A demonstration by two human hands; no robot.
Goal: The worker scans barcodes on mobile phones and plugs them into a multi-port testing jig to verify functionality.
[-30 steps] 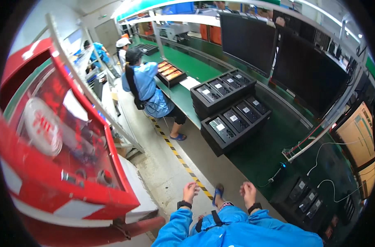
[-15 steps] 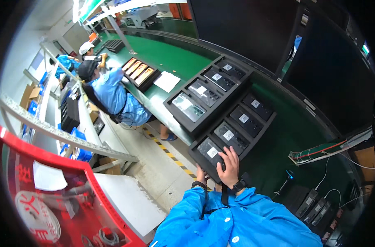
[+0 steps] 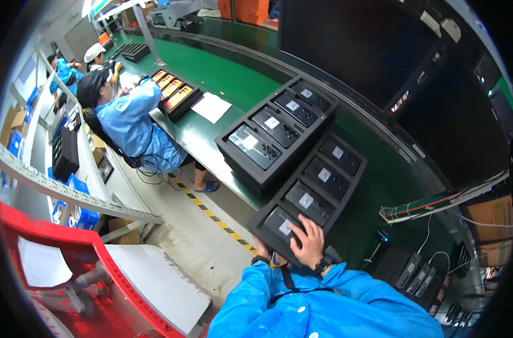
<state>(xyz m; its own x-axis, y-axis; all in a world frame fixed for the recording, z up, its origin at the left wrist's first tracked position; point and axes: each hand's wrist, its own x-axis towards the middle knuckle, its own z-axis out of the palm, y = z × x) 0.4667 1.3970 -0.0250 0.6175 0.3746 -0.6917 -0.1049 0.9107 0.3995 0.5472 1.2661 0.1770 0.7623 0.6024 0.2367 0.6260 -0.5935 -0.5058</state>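
A black foam tray (image 3: 333,221) lies in front of me, with several dark phone-like devices in its slots. My right hand (image 3: 309,243) rests with fingers spread on the nearest dark device (image 3: 281,224), which has a small white label. At the tray's near left corner, my left hand (image 3: 261,248) grips the edge; its fingers are partly hidden by the tray. Just beyond stands a second foam tray (image 3: 255,179), apparently on a stack, holding several similar devices. Its nearest clear-covered device (image 3: 251,145) looks shinier.
On the green bench (image 3: 239,87), white paper (image 3: 211,107) lies near a tray of orange-lit devices (image 3: 176,96). A co-worker in blue (image 3: 129,127) sits at left. Large dark screens (image 3: 352,50) stand at the back; a red cabinet (image 3: 93,242) is lower left.
The view has turned, so the bench and co-workers appear shifted left. My right hand stays on the nearest device and my left hand at the tray's edge.
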